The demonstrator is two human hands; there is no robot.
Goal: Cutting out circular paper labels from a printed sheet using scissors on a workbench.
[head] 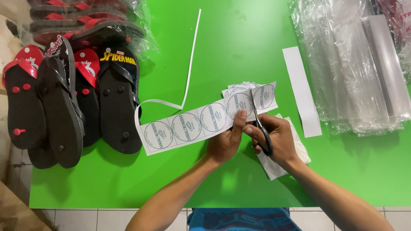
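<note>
My left hand (227,141) pinches a long white paper strip (188,126) printed with round labels, holding it level over the green table (239,47). My right hand (274,139) grips black-handled scissors (258,124), whose blades point away from me and bite into the strip between two round labels near its right end. Several cut label pieces (239,87) lie just behind the strip. A thin curled white offcut (188,72) trails from the strip's left end toward the far edge.
Black and red flip-flops (64,102) lie in a heap at the table's left, some bagged. Clear plastic bags (355,68) are stacked at the right, beside a plain white paper strip (302,92). White paper (278,169) lies under my right hand.
</note>
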